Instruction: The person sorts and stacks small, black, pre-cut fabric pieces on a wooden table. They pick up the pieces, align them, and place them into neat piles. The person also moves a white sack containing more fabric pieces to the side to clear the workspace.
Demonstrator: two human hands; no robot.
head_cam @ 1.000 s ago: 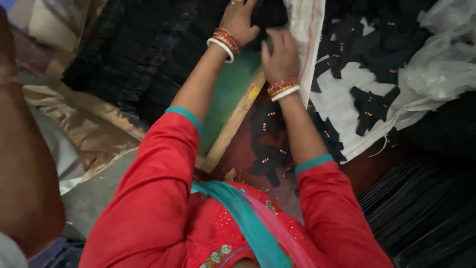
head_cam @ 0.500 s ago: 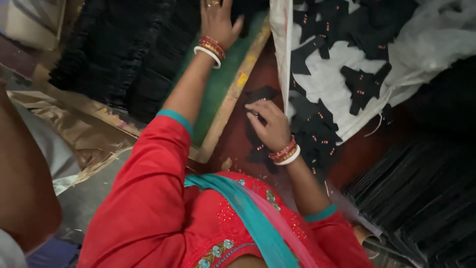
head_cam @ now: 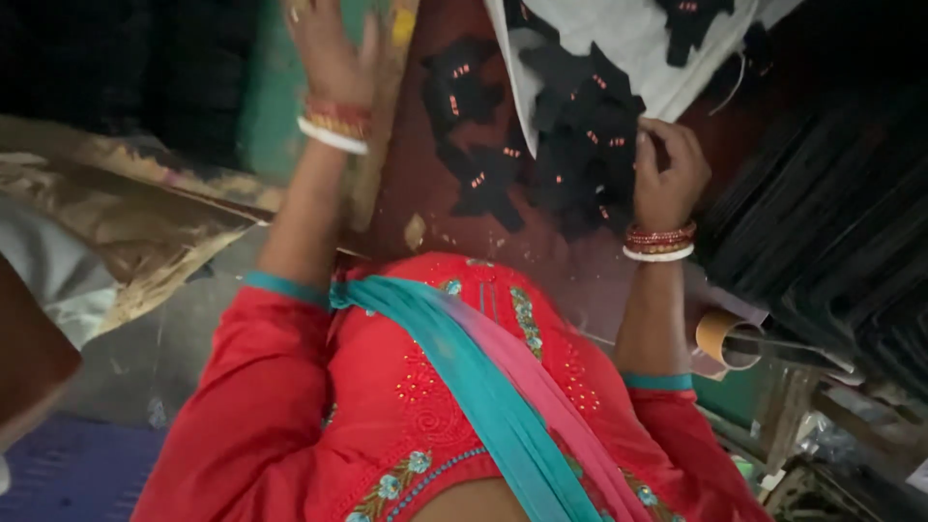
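Black fabric pieces (head_cam: 570, 155) with small red marks, more than ten, piled loosely on white sheet (head_cam: 619, 39) and dark red surface (head_cam: 425, 184), no clear long axis. Right hand (head_cam: 667, 174) grip closed, pinching pile edge. Left hand (head_cam: 333, 53) open, flat on green board (head_cam: 266, 106). Cardboard tube (head_cam: 725, 338) near right elbow.

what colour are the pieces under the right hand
Black pieces with small orange-red marks, under the right hand; head view.
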